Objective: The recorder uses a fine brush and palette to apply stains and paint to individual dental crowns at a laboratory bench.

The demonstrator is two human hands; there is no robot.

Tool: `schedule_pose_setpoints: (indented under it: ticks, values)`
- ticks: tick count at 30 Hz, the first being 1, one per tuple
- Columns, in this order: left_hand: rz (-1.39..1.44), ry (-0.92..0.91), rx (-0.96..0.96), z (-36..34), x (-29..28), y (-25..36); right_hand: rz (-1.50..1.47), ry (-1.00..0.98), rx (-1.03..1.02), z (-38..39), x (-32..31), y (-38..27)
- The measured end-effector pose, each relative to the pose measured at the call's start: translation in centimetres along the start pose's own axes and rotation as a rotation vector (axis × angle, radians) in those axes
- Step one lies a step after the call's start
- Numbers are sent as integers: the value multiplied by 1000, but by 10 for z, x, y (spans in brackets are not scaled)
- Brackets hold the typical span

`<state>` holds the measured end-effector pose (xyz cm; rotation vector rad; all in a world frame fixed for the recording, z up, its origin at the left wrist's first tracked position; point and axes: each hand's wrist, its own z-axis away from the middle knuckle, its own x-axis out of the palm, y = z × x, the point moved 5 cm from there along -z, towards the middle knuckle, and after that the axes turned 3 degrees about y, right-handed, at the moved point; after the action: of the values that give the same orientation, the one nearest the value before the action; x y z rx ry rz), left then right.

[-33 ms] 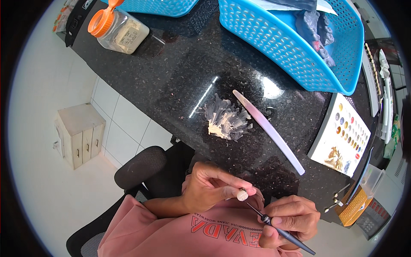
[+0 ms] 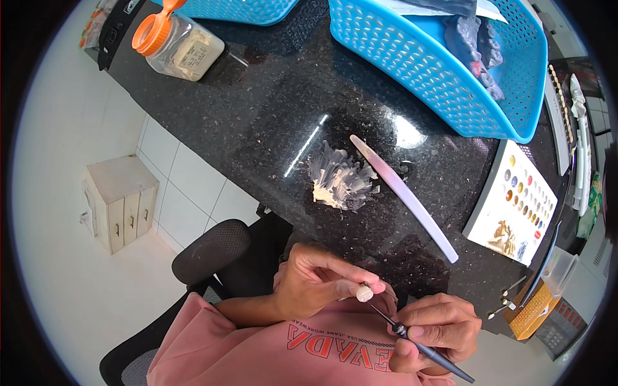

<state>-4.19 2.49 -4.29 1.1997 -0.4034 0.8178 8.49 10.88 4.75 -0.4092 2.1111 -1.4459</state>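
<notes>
Between thumb and fingertips, my left hand [image 2: 315, 280] pinches a small off-white dental crown [image 2: 364, 293], its pale face turned up. My right hand [image 2: 444, 325] grips a dark slim brush [image 2: 421, 345] like a pen, and its fine tip points at the crown, very close to it; whether they touch I cannot tell. Both hands are over my lap, in front of the counter's near edge. On the black speckled counter [image 2: 270, 128] lies a smear of cream paste [image 2: 338, 186]. Beside that smear rests a long pinkish-lilac curved file [image 2: 405, 199].
A white palette [image 2: 484, 215] with coloured wells lies at the right. At the back, a blue basket [image 2: 418, 71] holds grey dental models [image 2: 465, 38]. A clear jar [image 2: 187, 51] with an orange open lid stands back left. An orange box [image 2: 534, 309] is at far right.
</notes>
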Motion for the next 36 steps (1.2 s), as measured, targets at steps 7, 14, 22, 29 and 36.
schedule_pose_setpoints:
  ticks: [7, 14, 22, 29, 36]
  values:
    - [-17, -4, 11, 0, -1, -1, -20, 8, 9, 1, 0, 1]
    - [-66, -18, 20, -1, -1, 2, -15, 8, 14, 1, 0, 1]
    - [-64, -5, -11, 1, -1, 1, -34, 5, 22, 3, -1, 1]
    - [-24, 22, 31, 3, -2, 0, -41, -21, 24, 3, 1, 3]
    - [-123, -13, 11, -6, 5, 5, -253, 154, -11, 9, -11, 5]
